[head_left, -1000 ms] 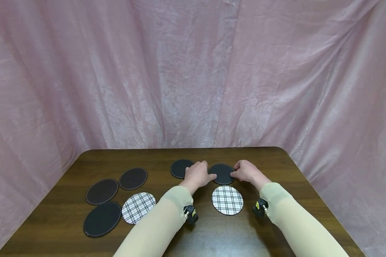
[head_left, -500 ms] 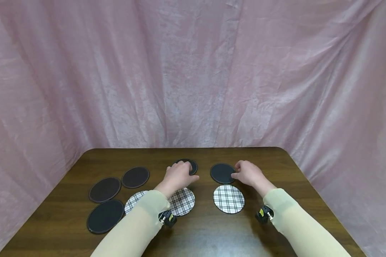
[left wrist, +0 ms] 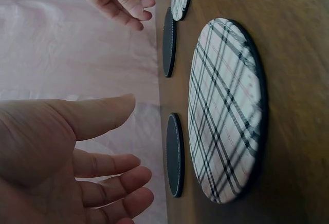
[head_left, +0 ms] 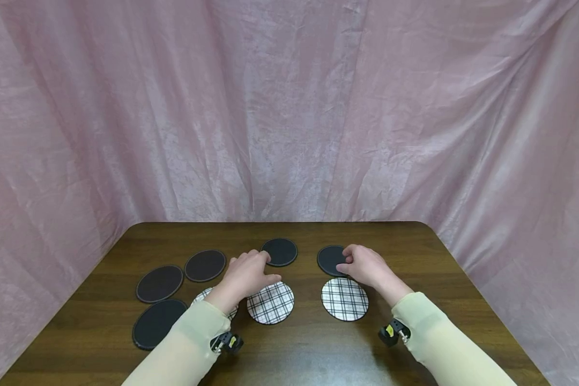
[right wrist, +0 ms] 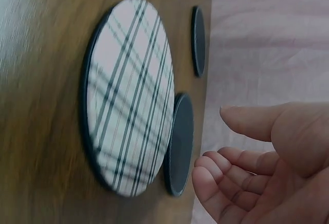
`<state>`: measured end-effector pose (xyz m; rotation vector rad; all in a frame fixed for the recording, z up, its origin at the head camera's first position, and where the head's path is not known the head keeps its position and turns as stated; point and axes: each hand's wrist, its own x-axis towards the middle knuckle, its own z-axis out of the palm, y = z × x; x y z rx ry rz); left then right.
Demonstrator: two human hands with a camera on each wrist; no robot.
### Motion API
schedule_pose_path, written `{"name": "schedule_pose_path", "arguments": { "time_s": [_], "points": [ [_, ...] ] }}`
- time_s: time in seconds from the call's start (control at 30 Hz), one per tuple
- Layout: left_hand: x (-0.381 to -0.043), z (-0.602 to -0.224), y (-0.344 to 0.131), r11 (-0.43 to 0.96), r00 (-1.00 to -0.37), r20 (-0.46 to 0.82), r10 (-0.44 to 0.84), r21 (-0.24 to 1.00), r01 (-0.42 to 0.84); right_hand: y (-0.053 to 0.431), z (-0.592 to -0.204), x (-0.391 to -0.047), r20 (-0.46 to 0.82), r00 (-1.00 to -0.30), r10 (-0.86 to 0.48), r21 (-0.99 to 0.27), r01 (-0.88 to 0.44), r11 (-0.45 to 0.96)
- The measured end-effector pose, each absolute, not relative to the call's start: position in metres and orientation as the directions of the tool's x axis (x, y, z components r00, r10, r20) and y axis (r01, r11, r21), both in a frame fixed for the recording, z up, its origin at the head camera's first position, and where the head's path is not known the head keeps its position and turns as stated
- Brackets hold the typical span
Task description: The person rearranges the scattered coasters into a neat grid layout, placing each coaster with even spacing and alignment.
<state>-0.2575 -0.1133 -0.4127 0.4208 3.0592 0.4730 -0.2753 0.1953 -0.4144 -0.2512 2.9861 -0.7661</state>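
Observation:
My left hand (head_left: 243, 276) hovers palm down beside a plaid coaster (head_left: 270, 304) and in front of a black coaster (head_left: 280, 252). Its fingers are loosely bent with nothing between them, and in the left wrist view the thumb (left wrist: 105, 115) stands apart from them. My right hand (head_left: 366, 266) is at another black coaster (head_left: 330, 261), its thumb and fingertips overlapping the right side in the head view. The right wrist view has its relaxed fingers (right wrist: 231, 175) holding nothing. A second plaid coaster (head_left: 344, 299) lies just in front of that black one.
Two dark brown coasters (head_left: 205, 265) (head_left: 160, 283) and a larger-looking black coaster (head_left: 159, 324) lie at the left of the wooden table (head_left: 299, 348). Another plaid coaster (head_left: 200, 296) is partly hidden under my left forearm. A pink curtain (head_left: 289, 107) hangs behind the table.
My left hand has moved left, away from the right-hand black coaster, uncovering the middle plaid coaster and the other back black one. My right hand has shifted slightly left, over the black coaster's edge.

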Motion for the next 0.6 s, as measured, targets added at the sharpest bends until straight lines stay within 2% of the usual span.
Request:
{"name": "schedule_pose_path", "arguments": {
  "time_s": [0.37, 0.6],
  "points": [
    [-0.236, -0.419, -0.136, 0.925, -0.962, 0.010, 0.273, 0.271, 0.266, 0.163, -0.410, -0.257, 0.013, -0.964, -0.267, -0.507, -0.236, 0.829],
    [-0.224, -0.422, -0.146, 0.927, -0.963, 0.005, 0.271, 0.268, 0.263, 0.153, -0.436, -0.263, 0.049, -0.923, -0.382, -0.533, -0.347, 0.771]
  ]
}}
